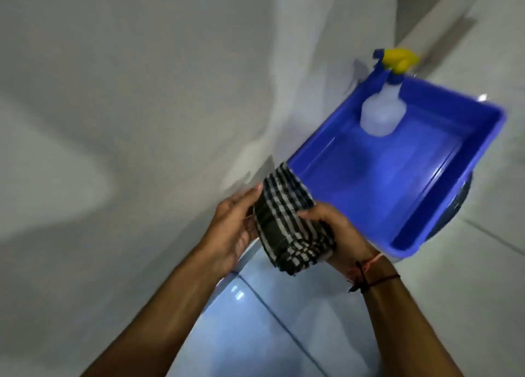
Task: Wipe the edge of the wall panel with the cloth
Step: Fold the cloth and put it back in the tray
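While both hands meet just below the centre of the frame, a folded black-and-white checked cloth (287, 223) is held between them. The left hand (230, 229) lies along the cloth's left side with the fingers stretched out and loosely curved, the palm turned toward the fabric and touching it. The right hand (338, 234) is closed over the cloth's right side, its fingers wrapped onto the top of the folded bundle. A red and black thread bracelet (366, 274) circles the right wrist.

Filling the left and upper part of the frame is the pale grey wall panel (142, 92), smooth and crossed by soft shadows. Its lower edge runs diagonally from lower centre up toward the upper right, just beside the cloth; whether the cloth touches it cannot be told.

To the right of centre, a blue plastic tray (483, 138) sits tilted in the view, one corner close behind the cloth. Inside it, near the far corner, a translucent white spray bottle (382, 115) stands upright with a blue and yellow trigger head. Under the tray a dark rounded object shows at the right, too hidden to identify. Glossy light floor tiles (284, 334) with thin dark grout lines fill the bottom and right of the frame.
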`<state>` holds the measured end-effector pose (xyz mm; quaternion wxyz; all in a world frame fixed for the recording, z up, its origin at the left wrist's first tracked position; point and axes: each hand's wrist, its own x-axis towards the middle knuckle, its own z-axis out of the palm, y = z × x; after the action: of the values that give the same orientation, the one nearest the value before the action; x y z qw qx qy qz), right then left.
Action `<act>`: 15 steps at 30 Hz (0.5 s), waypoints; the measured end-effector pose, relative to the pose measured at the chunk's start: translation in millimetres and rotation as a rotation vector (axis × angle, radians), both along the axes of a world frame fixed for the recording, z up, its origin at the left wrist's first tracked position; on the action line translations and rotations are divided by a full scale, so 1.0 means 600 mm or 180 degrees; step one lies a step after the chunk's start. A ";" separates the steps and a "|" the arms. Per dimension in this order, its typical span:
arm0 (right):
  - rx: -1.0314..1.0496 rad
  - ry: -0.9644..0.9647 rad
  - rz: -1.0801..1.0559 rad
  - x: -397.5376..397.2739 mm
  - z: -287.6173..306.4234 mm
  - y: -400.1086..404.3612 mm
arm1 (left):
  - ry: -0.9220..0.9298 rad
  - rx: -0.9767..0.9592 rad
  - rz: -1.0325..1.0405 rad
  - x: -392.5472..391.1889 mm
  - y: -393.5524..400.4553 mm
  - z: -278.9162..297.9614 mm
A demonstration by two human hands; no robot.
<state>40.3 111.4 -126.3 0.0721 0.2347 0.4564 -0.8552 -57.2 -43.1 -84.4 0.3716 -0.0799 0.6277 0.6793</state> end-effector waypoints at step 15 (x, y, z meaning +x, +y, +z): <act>0.2684 -0.1901 0.0988 -0.097 -0.088 0.279 | 0.1225 -0.3081 -0.0494 -0.039 0.293 -0.096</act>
<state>-18.2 278.6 -178.9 0.2238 0.4061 0.7491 -0.4731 -80.5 132.7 -141.9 0.2194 -0.0696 0.9306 0.2845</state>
